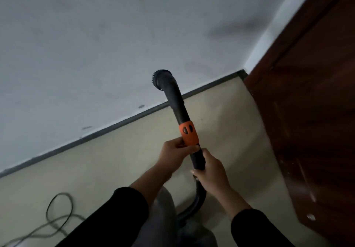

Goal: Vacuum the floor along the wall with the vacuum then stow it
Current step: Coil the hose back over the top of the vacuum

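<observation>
— So, where is the vacuum wand (pixel 178 108) pointing?
— Far, toward the wall (pixel 96 45). The left hand (pixel 172 154) is pinching its orange collar (pixel 189 133); the right hand (pixel 210 168) is gripping it just nearer.

I see my left hand (pixel 173 155) pinching the orange collar (pixel 189 133) of the vacuum wand (pixel 175 97) at frame centre, my right hand (pixel 210 170) gripping below.

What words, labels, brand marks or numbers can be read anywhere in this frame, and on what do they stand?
None can be read.
The orange collar on the vacuum tube shows only two dark slots, no lettering.
The wall and the door show no print.
</observation>
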A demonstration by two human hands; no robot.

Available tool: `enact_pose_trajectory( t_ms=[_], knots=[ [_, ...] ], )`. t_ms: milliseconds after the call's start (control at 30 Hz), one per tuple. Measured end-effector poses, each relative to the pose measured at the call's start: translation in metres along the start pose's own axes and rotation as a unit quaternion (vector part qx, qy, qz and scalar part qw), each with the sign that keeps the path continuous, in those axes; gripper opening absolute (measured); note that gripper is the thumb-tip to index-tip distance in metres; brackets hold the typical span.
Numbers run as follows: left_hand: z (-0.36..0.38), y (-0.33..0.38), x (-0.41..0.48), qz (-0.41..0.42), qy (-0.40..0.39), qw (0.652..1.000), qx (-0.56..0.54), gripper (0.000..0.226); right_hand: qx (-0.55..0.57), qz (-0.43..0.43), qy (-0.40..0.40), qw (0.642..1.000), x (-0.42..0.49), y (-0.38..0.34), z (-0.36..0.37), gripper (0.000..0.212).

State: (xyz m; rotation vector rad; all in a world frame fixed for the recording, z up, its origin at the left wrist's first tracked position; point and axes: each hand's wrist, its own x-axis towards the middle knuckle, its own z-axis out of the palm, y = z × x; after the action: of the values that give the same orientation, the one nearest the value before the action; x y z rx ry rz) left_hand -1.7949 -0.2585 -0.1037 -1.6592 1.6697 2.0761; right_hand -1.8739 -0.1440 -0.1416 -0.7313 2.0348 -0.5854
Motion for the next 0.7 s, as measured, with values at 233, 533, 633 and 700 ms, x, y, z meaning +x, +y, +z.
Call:
enact_pose_trajectory(
  t_ms=[233,533,633,700],
  knots=[
    [-0.087,-0.004,-0.118,0.058,0.135,0.983,-0.108,0.014,-0.086,-0.141,-0.058,0.985,-0.067,-0.099,0.025,0.035],
    [-0.216,-0.043,-0.264,0.154,0.3,0.894,-0.293,0.011,-0.187,-0.28,-0.14,0.931,-0.139,-0.224,0.121,0.029],
    [-0.278,-0.068,-0.32,0.175,0.358,0.842,-0.365,0.013,-0.19,-0.3,-0.161,0.921,-0.169,-0.26,0.179,0.038],
    [-0.326,-0.093,-0.36,0.183,0.391,0.804,-0.409,0.013,-0.178,-0.296,-0.172,0.923,-0.191,-0.282,0.225,0.042]
  ],
)
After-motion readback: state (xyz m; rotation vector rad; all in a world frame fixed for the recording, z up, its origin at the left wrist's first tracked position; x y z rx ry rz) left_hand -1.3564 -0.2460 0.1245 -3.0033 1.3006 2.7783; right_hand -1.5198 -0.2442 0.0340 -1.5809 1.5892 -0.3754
